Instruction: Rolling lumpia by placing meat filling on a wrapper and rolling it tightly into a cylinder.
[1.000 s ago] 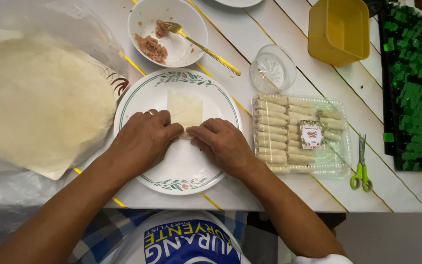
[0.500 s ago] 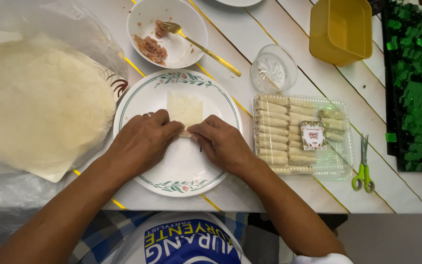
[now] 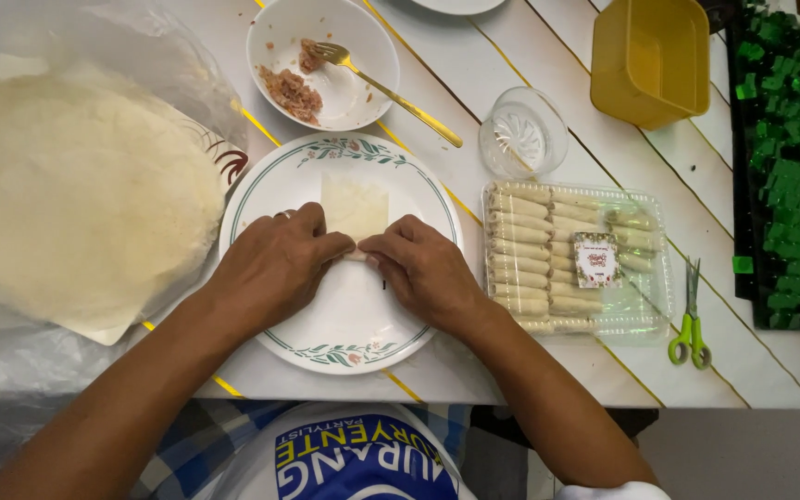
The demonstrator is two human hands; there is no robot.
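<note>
Hands: my left hand point(image 3: 275, 259) and right hand point(image 3: 423, 268) pinch the pale square wrapper point(image 3: 356, 206) on the floral-rimmed white plate point(image 3: 261, 194). I judge rolling barely begun; most wrapper lies flat.

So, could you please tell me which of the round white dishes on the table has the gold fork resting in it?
The white bowl at the top, holding meat filling and the gold fork. The floral-rimmed plate under both hands carries only a wrapper.

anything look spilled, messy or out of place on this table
Nothing looks spilled or damaged. Both hands, left hand and right hand, press the near edge of a wrapper on the plate. The fork leans out over the rim of the bowl, which is ordinary.
</note>
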